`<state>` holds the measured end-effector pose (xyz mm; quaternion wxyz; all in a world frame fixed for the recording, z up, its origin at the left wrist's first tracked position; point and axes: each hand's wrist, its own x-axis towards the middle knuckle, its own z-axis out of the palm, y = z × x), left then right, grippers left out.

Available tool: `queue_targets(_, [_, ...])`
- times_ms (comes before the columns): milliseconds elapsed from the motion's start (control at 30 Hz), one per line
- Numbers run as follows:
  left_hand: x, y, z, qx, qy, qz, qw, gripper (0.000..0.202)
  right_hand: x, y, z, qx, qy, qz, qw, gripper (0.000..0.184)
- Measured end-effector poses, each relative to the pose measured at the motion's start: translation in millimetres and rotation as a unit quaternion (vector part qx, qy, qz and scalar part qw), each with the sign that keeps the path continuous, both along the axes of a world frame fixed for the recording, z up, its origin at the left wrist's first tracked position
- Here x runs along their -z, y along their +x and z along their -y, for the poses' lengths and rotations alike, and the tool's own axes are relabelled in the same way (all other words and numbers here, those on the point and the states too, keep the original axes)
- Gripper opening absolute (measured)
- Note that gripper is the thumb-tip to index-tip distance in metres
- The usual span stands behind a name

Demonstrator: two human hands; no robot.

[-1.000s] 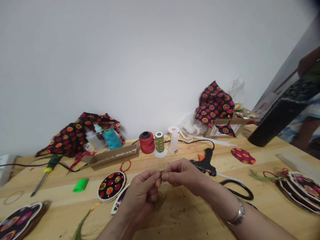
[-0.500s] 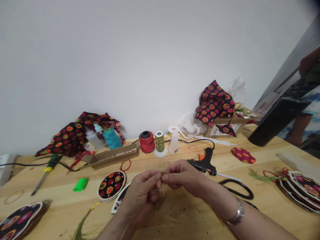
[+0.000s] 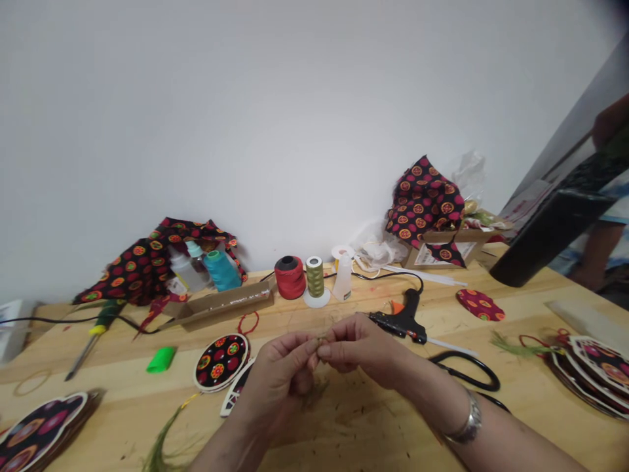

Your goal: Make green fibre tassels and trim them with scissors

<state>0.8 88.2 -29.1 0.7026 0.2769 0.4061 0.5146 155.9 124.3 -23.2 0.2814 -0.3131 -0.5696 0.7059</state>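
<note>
My left hand (image 3: 287, 364) and my right hand (image 3: 361, 344) meet tip to tip above the table. Thumb and forefinger of each are pinched on fine olive-green thread (image 3: 322, 336); its exact shape is hard to make out. Left of my hands lies a round ornament (image 3: 222, 362) covered in dotted fabric, with a red loop and a green tassel (image 3: 164, 440). My left wrist partly covers a second white-edged ornament (image 3: 236, 388). Beyond my fingertips stands a spool of olive thread (image 3: 315, 278). Dark-handled scissors (image 3: 466, 370) lie by my right forearm.
A black glue gun (image 3: 405, 318) lies right of my hands. Behind stand a red thread spool (image 3: 289, 278), a white bottle (image 3: 343, 278) and a cardboard tray (image 3: 223, 307). Ornament stacks (image 3: 597, 373) lie at right and left, a screwdriver (image 3: 91, 344) at left. Another person's arm (image 3: 602, 242) shows far right.
My view has shifted very slightly. Both hands keep their pinch at nearly the same place, with small finger movements at the thread. The person at far right has moved a little.
</note>
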Motion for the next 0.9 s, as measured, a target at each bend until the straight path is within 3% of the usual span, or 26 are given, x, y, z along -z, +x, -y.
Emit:
queue_targets(100, [0.4, -5, -3, -0.007, 0.001, 0.013, 1.0, 0.028, 4.0, -2, -2, 0.025, 0.038, 0.018, 0.999, 0.03])
queue_targets(200, [1.2, -10, -8, -0.019, 0.001, 0.03, 0.999, 0.027, 9.4, -4, -5, 0.1, 0.102, 0.05, 0.988, 0.035])
queue_targets(367, [2.7, -16, -12, -0.019, -0.012, 0.062, 0.998, 0.029, 15.8, -5, -6, 0.226, 0.253, 0.094, 0.936, 0.015])
queue_targets(433, [2.8, -17, -12, -0.013, -0.019, 0.073, 0.997, 0.03, 18.0, -4, -5, 0.24, 0.363, 0.105, 0.894, 0.012])
queue_targets(467, [2.7, -17, -12, -0.009, -0.022, 0.078, 0.997, 0.03, 19.1, -4, -5, 0.241, 0.434, 0.118, 0.86, 0.013])
queue_targets(533, [2.0, -17, -12, -0.001, -0.028, 0.086, 0.996, 0.029, 20.8, -2, -5, 0.244, 0.571, 0.153, 0.768, 0.017])
queue_targets(600, [1.1, -17, -11, 0.009, -0.035, 0.091, 0.995, 0.028, 20.6, -1, -3, 0.246, 0.653, 0.18, 0.693, 0.019])
queue_targets(800, [0.8, -13, -6, 0.043, -0.052, 0.098, 0.993, 0.027, 8.3, 2, 7, 0.164, 0.773, 0.18, 0.585, 0.02])
queue_targets(900, [1.3, -12, -5, 0.059, -0.056, 0.091, 0.992, 0.029, 7.2, 1, 10, 0.134, 0.803, 0.166, 0.556, 0.013])
